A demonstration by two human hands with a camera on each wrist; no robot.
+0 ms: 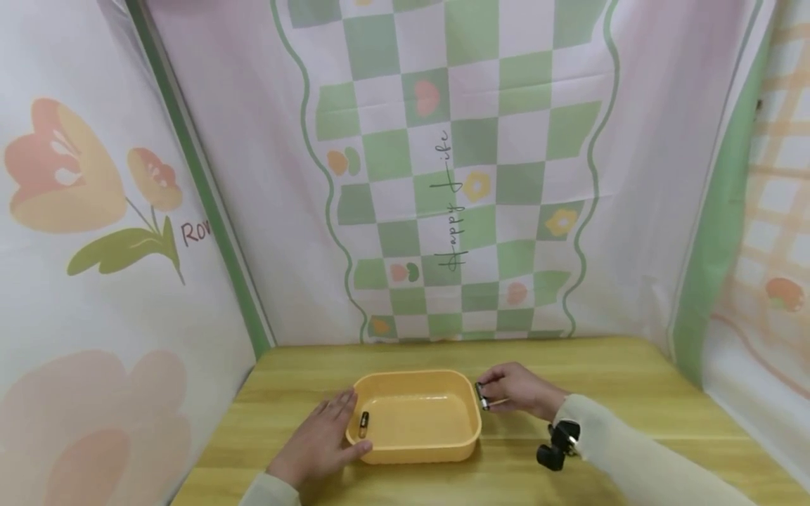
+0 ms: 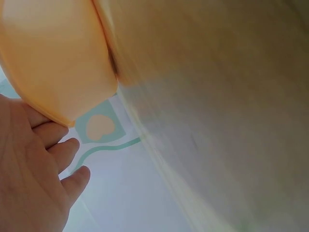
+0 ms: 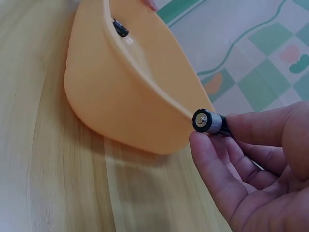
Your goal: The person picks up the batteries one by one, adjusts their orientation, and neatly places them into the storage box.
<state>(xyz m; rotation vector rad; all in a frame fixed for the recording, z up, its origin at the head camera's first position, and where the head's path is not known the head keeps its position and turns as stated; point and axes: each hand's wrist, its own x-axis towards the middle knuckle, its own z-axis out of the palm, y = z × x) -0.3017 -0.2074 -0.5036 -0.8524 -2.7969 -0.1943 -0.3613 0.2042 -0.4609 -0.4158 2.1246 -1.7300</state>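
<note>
My right hand (image 1: 515,391) pinches a small black and silver battery (image 3: 212,123) between thumb and fingers. It holds the battery just off the right end of a yellow plastic basin (image 1: 411,454); in the right wrist view one metal end faces the camera. Inside the basin, near its left wall, lies a second battery (image 1: 363,424), black with a copper-coloured end. At the basin's left side rests my left hand (image 1: 319,439), its thumb over the front left corner. The left wrist view shows this hand's fingers (image 2: 63,153) fairly straight, touching the rim.
The basin stands on a wood-grain table (image 1: 525,485). Printed cloth walls enclose the table: a green checkered one (image 1: 465,232) at the back and a flowered one (image 1: 209,337) on the left. A black wrist device (image 1: 558,445) sits at the right sleeve.
</note>
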